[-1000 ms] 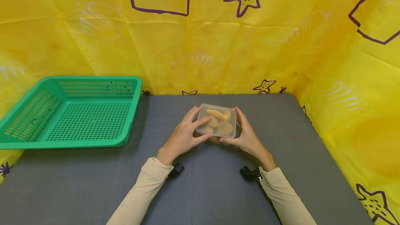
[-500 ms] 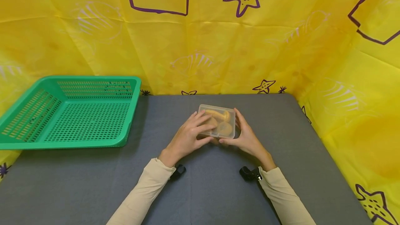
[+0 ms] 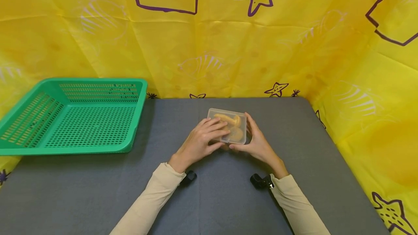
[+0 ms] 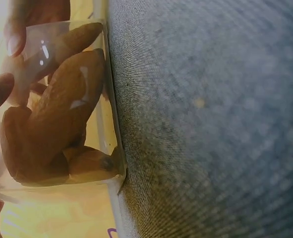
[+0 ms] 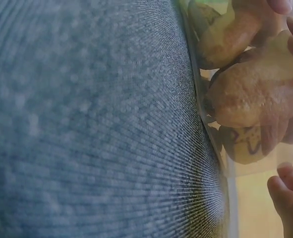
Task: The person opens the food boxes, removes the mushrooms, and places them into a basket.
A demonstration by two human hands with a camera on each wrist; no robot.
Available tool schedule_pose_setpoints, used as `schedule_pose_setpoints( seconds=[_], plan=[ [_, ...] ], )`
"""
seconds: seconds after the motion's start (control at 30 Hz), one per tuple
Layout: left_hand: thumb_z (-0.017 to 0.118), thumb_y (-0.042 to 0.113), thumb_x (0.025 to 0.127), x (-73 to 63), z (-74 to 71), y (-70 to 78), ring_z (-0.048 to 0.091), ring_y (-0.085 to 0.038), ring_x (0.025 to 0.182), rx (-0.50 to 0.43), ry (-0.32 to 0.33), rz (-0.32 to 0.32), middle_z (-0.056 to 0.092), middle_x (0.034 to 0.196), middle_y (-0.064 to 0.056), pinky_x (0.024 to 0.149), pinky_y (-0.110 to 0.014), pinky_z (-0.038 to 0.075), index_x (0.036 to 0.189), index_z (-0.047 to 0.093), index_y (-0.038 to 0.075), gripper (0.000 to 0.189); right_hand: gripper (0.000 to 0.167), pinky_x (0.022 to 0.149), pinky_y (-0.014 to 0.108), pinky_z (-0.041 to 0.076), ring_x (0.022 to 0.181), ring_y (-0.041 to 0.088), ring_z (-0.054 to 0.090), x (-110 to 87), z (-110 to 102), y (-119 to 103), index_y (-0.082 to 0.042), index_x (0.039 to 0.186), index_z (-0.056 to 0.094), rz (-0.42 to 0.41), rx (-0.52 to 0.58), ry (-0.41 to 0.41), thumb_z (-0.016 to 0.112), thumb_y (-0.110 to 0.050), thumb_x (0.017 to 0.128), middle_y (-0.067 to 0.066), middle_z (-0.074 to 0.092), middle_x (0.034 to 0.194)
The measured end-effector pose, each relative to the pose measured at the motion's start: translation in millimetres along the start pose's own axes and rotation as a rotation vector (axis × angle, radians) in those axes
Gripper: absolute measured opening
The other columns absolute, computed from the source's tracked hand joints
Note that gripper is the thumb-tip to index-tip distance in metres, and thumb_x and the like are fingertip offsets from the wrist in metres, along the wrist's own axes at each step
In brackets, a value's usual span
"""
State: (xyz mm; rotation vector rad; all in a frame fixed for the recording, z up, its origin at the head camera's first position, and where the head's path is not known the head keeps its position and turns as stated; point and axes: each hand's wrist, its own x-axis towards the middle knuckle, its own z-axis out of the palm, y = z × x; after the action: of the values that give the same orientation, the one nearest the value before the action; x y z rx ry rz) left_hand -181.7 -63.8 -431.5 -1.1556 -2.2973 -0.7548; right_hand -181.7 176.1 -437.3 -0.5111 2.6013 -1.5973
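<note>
A clear plastic box [image 3: 240, 139] with a frosted lid sits in the middle of the grey table, packed with several tan mushrooms [image 4: 62, 114]. Its near wall and the mushrooms inside fill part of both wrist views. My left hand [image 3: 199, 139] lies over the lid's left half, its fingers extended and spread, its thumb at the front lip. On the right side my right hand [image 3: 259, 142] grips the box, thumb at the front corner and fingers along the side wall, partly hidden behind it.
A green perforated plastic basket [image 3: 135, 130] stands at the table's left with nothing in it. Yellow patterned cloth [image 3: 209, 39] hangs at the back and right. The grey table [image 3: 225, 198] stretches around the box. A black camera mount [image 3: 259, 180] sits on each wrist.
My left hand has shifted right from the box's left side, and its fingers now reach farther across the lid. The right hand and the box stay nearly in place.
</note>
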Motion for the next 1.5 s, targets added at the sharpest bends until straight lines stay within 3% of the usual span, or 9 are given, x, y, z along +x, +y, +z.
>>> schedule_pose_setpoints(
  seconds=[0.37, 0.7, 0.9, 1.23, 1.5],
  plan=[
    [0.079, 0.022, 0.085, -1.3, 2.0, -4.3, 0.049, -0.025, 0.138, -0.031, -0.012, -0.003, 0.062, 0.139, -0.002, 0.115, -0.048, 0.035, 0.125, 0.071, 0.017, 0.041, 0.116, 0.120, 0.058, 0.024, 0.148, 0.037, 0.028, 0.3, 0.8, 0.0, -0.002, 0.158, 0.007, -0.005, 0.008, 0.002, 0.087, -0.013, 0.075, 0.021, 0.028, 0.160],
    [0.073, 0.026, 0.089, -2.1, 2.7, -4.5, 0.053, -0.025, 0.134, 0.117, -0.001, 0.087, 0.064, 0.136, -0.001, 0.115, -0.044, 0.037, 0.128, 0.068, 0.018, 0.040, 0.116, 0.120, 0.057, 0.024, 0.147, 0.036, 0.030, 1.6, 0.5, 0.2, -0.002, 0.158, 0.007, -0.017, -0.012, 0.013, 0.087, -0.013, 0.075, 0.020, 0.029, 0.159],
    [0.074, 0.026, 0.088, -3.8, 3.4, -4.0, 0.055, -0.025, 0.133, 0.156, 0.004, 0.112, 0.065, 0.135, -0.001, 0.115, -0.044, 0.038, 0.128, 0.068, 0.017, 0.041, 0.115, 0.120, 0.056, 0.025, 0.146, 0.035, 0.032, 0.9, 0.9, 2.6, -0.003, 0.158, 0.008, -0.017, -0.013, 0.009, 0.087, -0.012, 0.075, 0.019, 0.031, 0.158],
    [0.075, 0.025, 0.087, -3.0, 1.0, -4.3, 0.057, -0.026, 0.131, 0.150, 0.016, 0.132, 0.067, 0.132, -0.002, 0.113, -0.044, 0.040, 0.127, 0.069, 0.016, 0.041, 0.116, 0.119, 0.057, 0.024, 0.146, 0.036, 0.030, 2.0, 1.6, 1.3, -0.003, 0.158, 0.008, -0.020, -0.017, 0.010, 0.088, -0.012, 0.074, 0.019, 0.029, 0.159],
    [0.081, 0.022, 0.083, -3.3, 2.7, -3.0, 0.054, -0.027, 0.133, 0.071, 0.023, 0.088, 0.066, 0.134, -0.004, 0.112, -0.045, 0.041, 0.126, 0.070, 0.015, 0.045, 0.120, 0.120, 0.056, 0.023, 0.149, 0.037, 0.027, 0.9, 2.6, 3.0, -0.003, 0.159, 0.007, 0.003, -0.026, 0.011, 0.089, -0.016, 0.072, 0.020, 0.026, 0.161]
  ],
)
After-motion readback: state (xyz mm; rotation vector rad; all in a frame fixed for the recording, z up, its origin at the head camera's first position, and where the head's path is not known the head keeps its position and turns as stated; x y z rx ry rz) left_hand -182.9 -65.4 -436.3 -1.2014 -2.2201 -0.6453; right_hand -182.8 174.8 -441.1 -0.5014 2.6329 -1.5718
